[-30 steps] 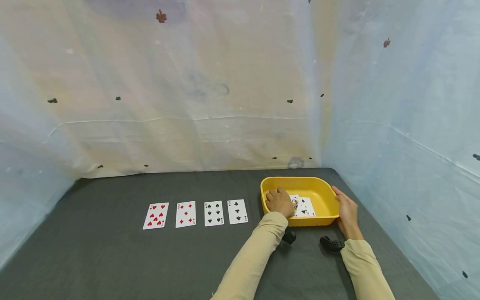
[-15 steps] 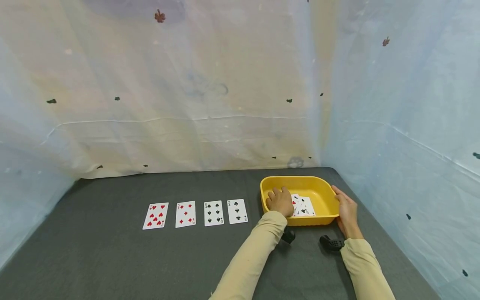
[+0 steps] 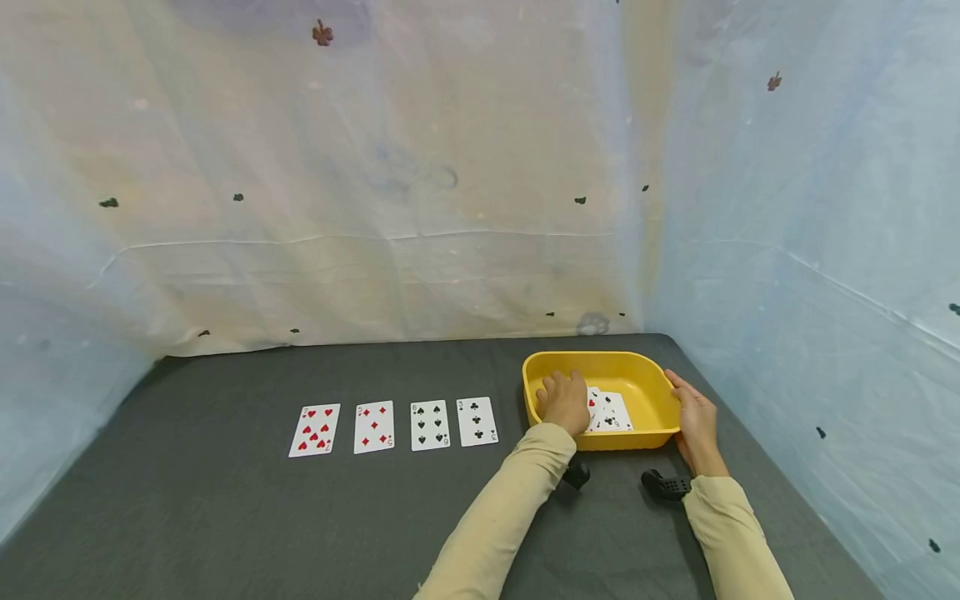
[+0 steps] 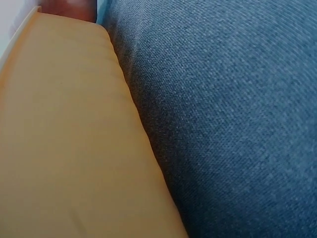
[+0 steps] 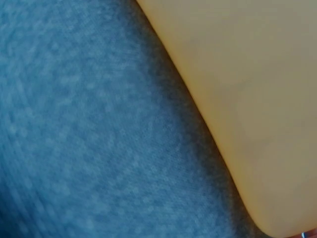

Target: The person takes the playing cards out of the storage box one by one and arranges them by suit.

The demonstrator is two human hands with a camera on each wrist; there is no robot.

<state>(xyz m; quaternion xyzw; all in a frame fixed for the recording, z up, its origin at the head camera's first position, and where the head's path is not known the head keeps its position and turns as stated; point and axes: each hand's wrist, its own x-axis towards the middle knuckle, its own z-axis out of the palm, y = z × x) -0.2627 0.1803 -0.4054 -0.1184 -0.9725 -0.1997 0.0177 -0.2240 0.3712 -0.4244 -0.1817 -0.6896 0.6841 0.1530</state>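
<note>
A yellow plastic tray (image 3: pixel 645 379) stands at the right of the table with face-up playing cards (image 3: pixel 617 410) in its front part. My left hand (image 3: pixel 566 407) reaches over the near rim into the tray's left half, fingers bent, beside the cards. Its fingertips are hidden, so I cannot tell whether they pinch a card. At the tray's right end my right hand (image 3: pixel 696 421) grips the rim, thumb uppermost. The left wrist view shows mostly the tray's outer wall (image 4: pixel 74 124); the same yellow wall (image 5: pixel 262 99) fills the right of the right wrist view.
Left of the tray lie a hearts card (image 3: pixel 314 430), a diamonds card (image 3: pixel 374 427), a spades card (image 3: pixel 430 425) and a clubs card (image 3: pixel 477 421), spaced in a row. Dark grey cloth (image 3: pixel 225 525) covers the table. Pale sheeting (image 3: pixel 375 167) hangs behind and at the sides.
In the tray, a picture card showing beside the left hand has given way to a card with a red pip. The left fingers have shifted slightly; the right hand keeps its grip.
</note>
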